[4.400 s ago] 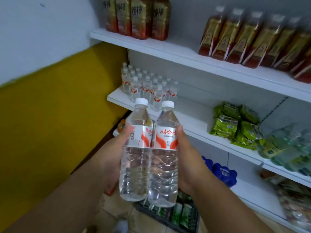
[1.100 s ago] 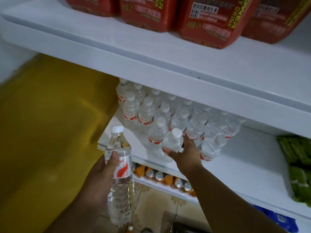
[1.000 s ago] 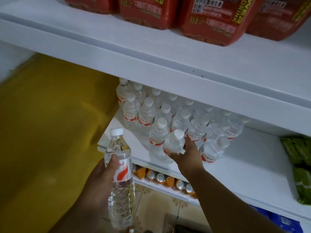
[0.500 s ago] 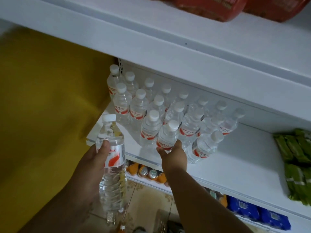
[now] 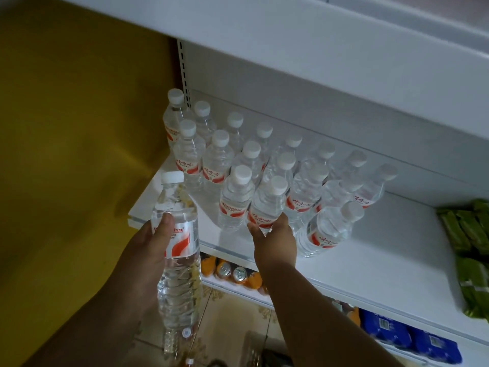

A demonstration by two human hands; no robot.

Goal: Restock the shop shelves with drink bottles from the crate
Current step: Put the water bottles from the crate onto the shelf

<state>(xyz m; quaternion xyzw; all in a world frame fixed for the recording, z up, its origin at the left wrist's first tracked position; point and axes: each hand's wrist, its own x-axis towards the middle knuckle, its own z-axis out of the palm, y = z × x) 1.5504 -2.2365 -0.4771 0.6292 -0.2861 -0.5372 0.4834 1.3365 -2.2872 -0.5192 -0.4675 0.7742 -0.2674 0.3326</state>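
Observation:
My left hand point(image 5: 148, 250) grips a clear water bottle point(image 5: 180, 263) with a white cap and red-and-white label, held upright in front of the white middle shelf point(image 5: 357, 263). My right hand point(image 5: 274, 242) holds the lower part of another water bottle point(image 5: 267, 205) that stands at the front of the shelf. Several matching water bottles point(image 5: 238, 154) stand in rows behind it, reaching back to the shelf wall. The crate is not in view.
A yellow wall point(image 5: 74, 154) borders the shelf on the left. The upper shelf point(image 5: 291, 30) overhangs the bottles. Green packets point(image 5: 468, 250) lie at the right end of the middle shelf. Orange cans point(image 5: 232, 274) and blue packs point(image 5: 407, 332) sit on the lower shelf.
My right hand has set its bottle down in the front row and slid lower on it. My left hand has kept its bottle. The view has tilted downward.

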